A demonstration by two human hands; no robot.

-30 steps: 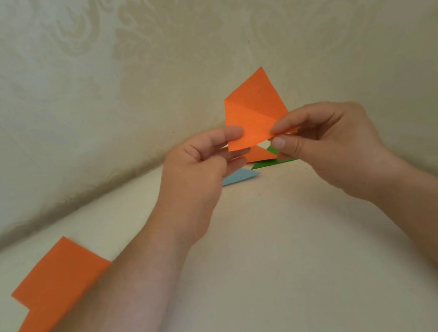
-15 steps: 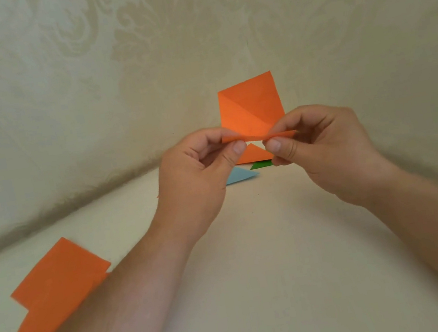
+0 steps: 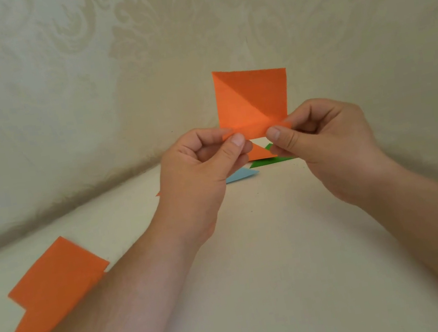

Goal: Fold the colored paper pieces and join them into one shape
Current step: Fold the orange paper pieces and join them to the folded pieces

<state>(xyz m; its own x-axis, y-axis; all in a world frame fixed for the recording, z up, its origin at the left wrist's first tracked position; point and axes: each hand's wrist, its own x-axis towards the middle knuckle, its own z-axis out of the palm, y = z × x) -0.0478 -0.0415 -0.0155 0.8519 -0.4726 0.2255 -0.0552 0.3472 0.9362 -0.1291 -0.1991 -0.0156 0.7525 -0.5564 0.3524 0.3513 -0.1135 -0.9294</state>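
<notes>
Soft, even, warm light fills the scene, with no glare. Faint shadows lie under the forearms on the tabletop. The wide lens bows the far edge. The near-left orange paper has blurred edges.

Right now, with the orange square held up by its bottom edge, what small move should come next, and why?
Probably press the narrow bottom strip flat. The left hand and right hand pinch the creased orange paper square along its lower edge, where a shallow horizontal fold looks only partly set.
</notes>
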